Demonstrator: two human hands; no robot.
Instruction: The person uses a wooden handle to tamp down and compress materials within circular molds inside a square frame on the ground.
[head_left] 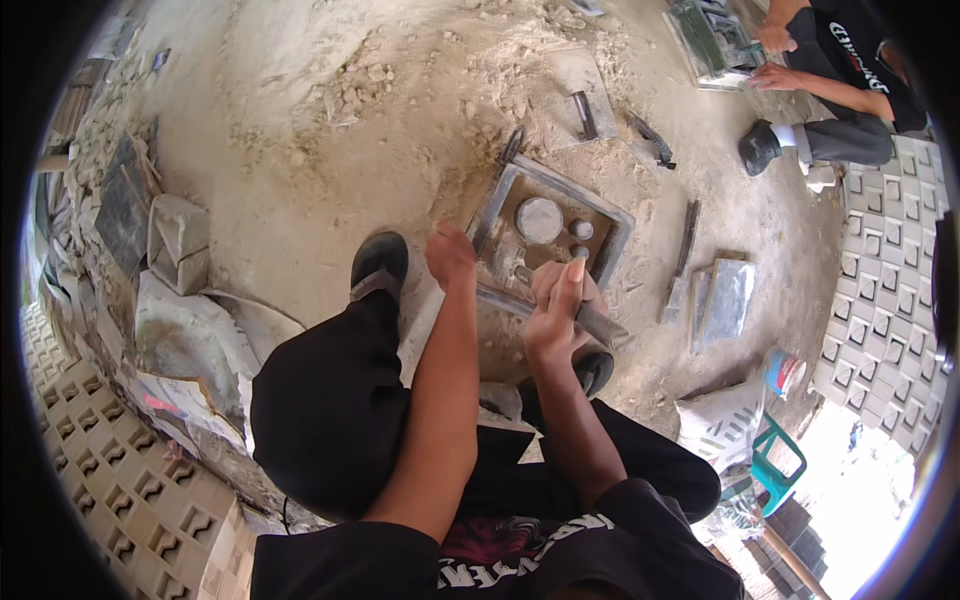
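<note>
A square grey metal mould frame (598, 200) lies on the dusty ground in front of me, with a large round disc (540, 220) and smaller round pieces (580, 230) inside. My right hand (562, 305) is closed above the frame's near side. It grips a grey tool (600, 325) with a flat, blade-like end pointing to the lower right; its exact kind is unclear. At the frame's left edge, my left hand (450, 257) is curled with its knuckles up. Whatever its fingers may hold is hidden.
Loose sandy heaps (370, 85) spread beyond the frame. A dark bar (687, 238) and grey slabs (725, 300) lie to the right, near a white sack (722, 425) and a green plastic chair (778, 465). Another person's hands (775, 58) work at a mould (705, 45), far right.
</note>
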